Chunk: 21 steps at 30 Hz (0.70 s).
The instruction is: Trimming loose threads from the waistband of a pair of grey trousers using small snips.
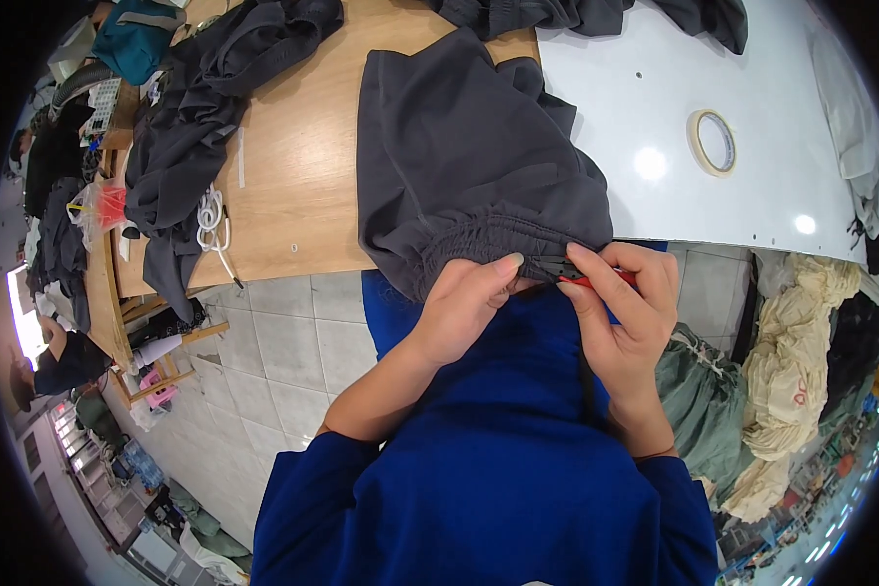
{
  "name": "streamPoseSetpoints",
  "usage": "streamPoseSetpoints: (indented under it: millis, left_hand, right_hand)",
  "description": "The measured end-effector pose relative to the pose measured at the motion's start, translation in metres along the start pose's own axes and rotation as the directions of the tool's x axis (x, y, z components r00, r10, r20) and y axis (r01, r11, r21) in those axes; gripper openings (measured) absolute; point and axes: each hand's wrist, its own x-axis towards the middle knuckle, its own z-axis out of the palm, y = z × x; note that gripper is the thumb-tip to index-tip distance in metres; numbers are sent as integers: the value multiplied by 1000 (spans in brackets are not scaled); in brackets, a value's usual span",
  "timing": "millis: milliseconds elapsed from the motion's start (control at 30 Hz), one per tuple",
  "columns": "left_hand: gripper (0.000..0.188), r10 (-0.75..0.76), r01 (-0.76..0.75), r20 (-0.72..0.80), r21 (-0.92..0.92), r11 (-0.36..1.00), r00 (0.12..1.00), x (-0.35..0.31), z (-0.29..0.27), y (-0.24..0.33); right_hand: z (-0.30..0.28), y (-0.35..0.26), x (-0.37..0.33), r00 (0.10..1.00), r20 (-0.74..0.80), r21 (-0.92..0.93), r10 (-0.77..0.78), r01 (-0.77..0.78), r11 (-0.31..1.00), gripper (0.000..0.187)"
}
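Left hand (467, 301): fingers bent, thumb and fingers pinched narrow on the waistband of a dark grey garment (464, 137), at its near edge.

Right hand (627, 298): fingers curled in, gripping a small red-handled tool (574, 281) at the same waistband, just right of the left hand; exact type of tool unclear, being largely covered by the fingers.

Dark grey garment: one, gathered at the waistband; lies at the near edge of the work surface, across the join of a wooden tabletop (298, 146) and a white tabletop (615, 127).

Roll of tape (695, 144): one, cream, flat on the white tabletop, right of the garment.

White cord (211, 223): one bundle, left, beside further dark cloth (178, 146).

Cream fabric bundle (789, 366): right, beyond the table's near edge.
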Motion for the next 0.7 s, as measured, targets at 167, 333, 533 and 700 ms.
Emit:
streamPoseSetpoints:
  millis: [167,333,533,700]
  left_hand:
    - [31,-5,5,-7,-10,1000,1000,2,4,3]
    - [32,1,-1,19,-14,1000,1000,2,-3,1]
    - [33,12,-11,32,-45,999,999,5,-2,0]
    - [34,1,0,12,-51,999,1000,6,0,0]
  right_hand:
    - [3,4,0,1000,-10,15,-11,11,1000,34]
    - [3,3,1,1000,-5,41,3,-3,999,33]
    - [2,6,2,1000,10,44,-1,0,999,34]
    - [0,6,1,999,29,43,-19,17,999,33]
